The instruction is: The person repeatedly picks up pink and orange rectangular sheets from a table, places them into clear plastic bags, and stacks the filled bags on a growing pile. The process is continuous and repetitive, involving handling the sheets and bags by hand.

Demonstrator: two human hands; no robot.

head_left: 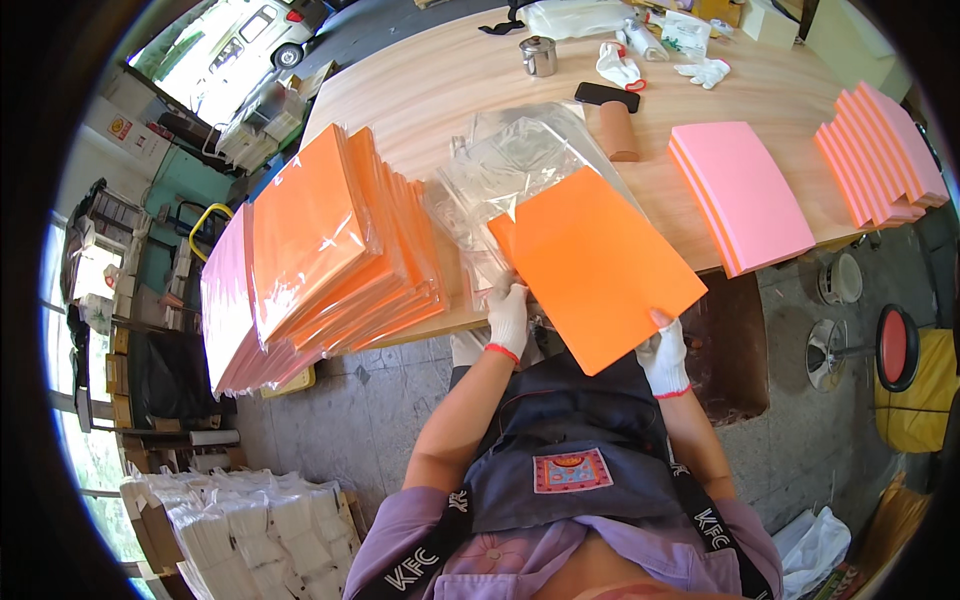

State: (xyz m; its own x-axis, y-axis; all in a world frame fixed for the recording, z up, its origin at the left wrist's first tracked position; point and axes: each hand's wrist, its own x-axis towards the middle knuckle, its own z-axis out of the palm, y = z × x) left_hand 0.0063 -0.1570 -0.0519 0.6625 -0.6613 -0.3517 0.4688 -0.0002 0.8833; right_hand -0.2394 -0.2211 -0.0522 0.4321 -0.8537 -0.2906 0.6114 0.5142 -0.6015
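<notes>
The right hand's (663, 357) gloved fingers grip the orange paper (605, 272) at its 5 o'clock corner, over the near edge of the desk (400, 88). At its 8 o'clock, the left hand's (508, 316) fingers curl beside clear plastic bags (520, 150); whether they grip I cannot tell. Wrapped orange packs (312, 235) lie at 9 o'clock, a pink paper stack (745, 190) at 2.

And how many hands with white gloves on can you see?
2. The left hand is by the clear bags, near the orange paper's left edge. The right hand holds the paper's lower right edge. Some fingers are hidden.
</notes>
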